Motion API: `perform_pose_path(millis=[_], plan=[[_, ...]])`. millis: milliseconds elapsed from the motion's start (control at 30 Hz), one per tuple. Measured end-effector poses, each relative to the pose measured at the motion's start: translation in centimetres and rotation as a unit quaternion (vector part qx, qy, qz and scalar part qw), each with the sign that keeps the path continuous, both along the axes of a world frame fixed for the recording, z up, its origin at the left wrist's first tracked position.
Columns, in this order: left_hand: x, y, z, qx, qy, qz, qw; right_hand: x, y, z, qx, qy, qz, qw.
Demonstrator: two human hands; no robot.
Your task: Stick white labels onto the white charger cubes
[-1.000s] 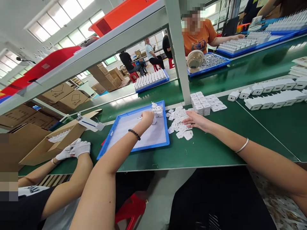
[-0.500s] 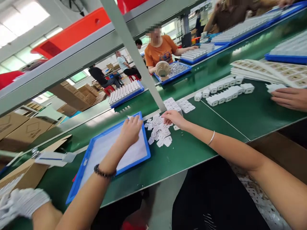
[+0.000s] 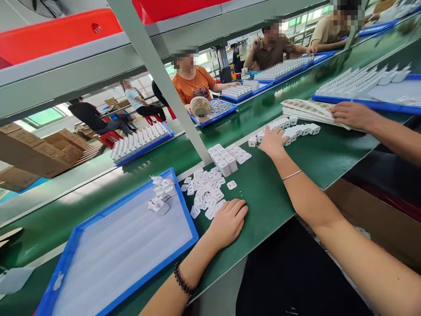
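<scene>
1. The left hand [image 3: 228,221] lies palm down on the green worktop [image 3: 272,202], fingers loosely spread and holding nothing; the pile of small white parts [image 3: 205,193] lies just beyond its fingertips.
2. The right hand [image 3: 272,141] reaches far forward, fingers extended onto the row of white chargers [image 3: 296,129]; whether they grip one cannot be told.
3. A blue tray [image 3: 82,237] lies left of the left fingers.

White charger plugs [image 3: 289,128] lie in a double row on the green belt. Small white flat pieces [image 3: 205,193] lie heaped loosely beside the blue tray
</scene>
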State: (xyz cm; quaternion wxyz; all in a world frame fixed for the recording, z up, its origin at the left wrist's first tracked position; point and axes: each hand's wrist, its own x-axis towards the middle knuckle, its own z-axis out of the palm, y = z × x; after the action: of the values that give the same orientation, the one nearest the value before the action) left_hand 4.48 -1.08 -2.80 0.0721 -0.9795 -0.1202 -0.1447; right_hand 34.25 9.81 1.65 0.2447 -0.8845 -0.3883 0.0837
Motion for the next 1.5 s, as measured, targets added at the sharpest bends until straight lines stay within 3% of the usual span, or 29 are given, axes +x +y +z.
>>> perform_pose_path(millis=[200,600,800,933,1033,1133,1233,1333,1500], plan=[[-0.7,-0.9,-0.2,-0.006,-0.006,-0.012,1.000,2.2,0.5,-1.1,-0.135,-0.010,-0.029,0.990],[0.0,-1.4,-0.1,-0.012,0.029,0.010,0.999,3.6,-1.0,-0.6,-0.167,0.017,-0.003,0.986],[0.0,-1.3,-0.1,-0.016,0.022,0.015,1.000,2.5,-1.9,0.5,-0.108,0.050,0.012,0.993],[-0.6,-0.9,0.7,-0.003,-0.028,0.071,0.997,0.3,-2.6,2.6,0.008,0.066,0.109,0.992],[-1.4,-0.4,1.6,0.050,-0.123,0.139,0.981,-3.5,-3.5,3.8,0.073,0.117,0.263,0.955],[-2.0,0.1,2.2,0.083,-0.181,0.204,0.958,-8.4,-5.3,3.6,0.070,0.181,0.429,0.882],[-2.3,0.4,2.4,0.069,-0.178,0.233,0.954,-12.6,-7.2,2.5,0.046,0.216,0.550,0.806],[-2.3,0.6,2.4,0.031,-0.145,0.227,0.962,-14.4,-8.3,1.4,0.016,0.233,0.601,0.765],[-2.4,0.9,2.3,-0.064,-0.130,0.213,0.966,-12.7,-7.8,1.3,-0.050,0.256,0.621,0.739]])
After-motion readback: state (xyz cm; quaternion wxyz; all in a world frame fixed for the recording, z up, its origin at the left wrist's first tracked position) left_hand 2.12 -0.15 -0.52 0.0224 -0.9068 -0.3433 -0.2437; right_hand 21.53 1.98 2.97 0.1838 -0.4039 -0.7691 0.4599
